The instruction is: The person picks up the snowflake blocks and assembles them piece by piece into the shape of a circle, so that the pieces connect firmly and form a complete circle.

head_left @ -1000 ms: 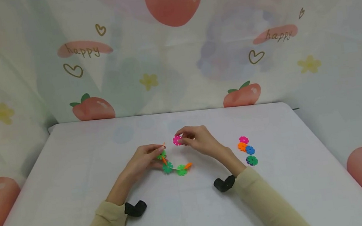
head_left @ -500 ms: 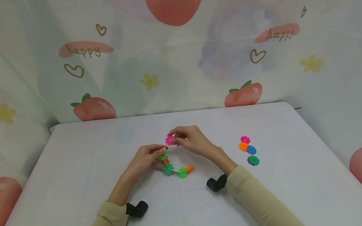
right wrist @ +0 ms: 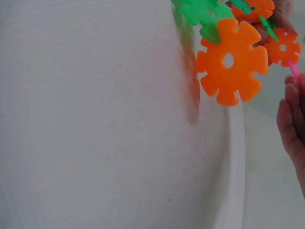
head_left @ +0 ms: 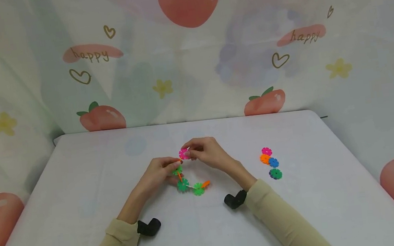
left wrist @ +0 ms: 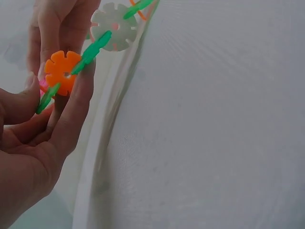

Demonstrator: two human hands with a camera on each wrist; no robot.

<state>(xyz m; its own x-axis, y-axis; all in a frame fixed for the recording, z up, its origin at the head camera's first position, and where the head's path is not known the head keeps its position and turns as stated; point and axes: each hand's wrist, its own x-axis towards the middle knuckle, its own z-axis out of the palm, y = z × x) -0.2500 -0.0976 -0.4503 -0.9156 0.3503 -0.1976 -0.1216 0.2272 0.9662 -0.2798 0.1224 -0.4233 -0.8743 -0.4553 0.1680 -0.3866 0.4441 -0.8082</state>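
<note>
My left hand (head_left: 158, 172) pinches the upper end of a chain of slotted flower-shaped plastic discs. Down the chain come an orange disc (left wrist: 56, 76), a teal disc (head_left: 183, 185), a white disc (left wrist: 121, 24) and a light green disc (head_left: 198, 189), with another orange disc (right wrist: 214, 76) at the low free end. Between its thumb and fingers my right hand (head_left: 209, 151) holds a pink disc (head_left: 183, 153). In the right wrist view the pink disc's edge meets the rim of the upper orange disc (right wrist: 287, 46). Fingers partly hide this joint.
To the right on the white table (head_left: 303, 208) lie loose discs: pink (head_left: 267, 151), orange (head_left: 265, 158), blue (head_left: 273, 163) and green (head_left: 276, 174), the last over a dark one. Black devices (head_left: 148, 227) sit at both wrists. A printed cloth stands behind the table.
My right hand has moved left with the pink disc, up to the chain's upper end. The left hand has barely shifted. In the last half second the pink disc has dipped slightly.
</note>
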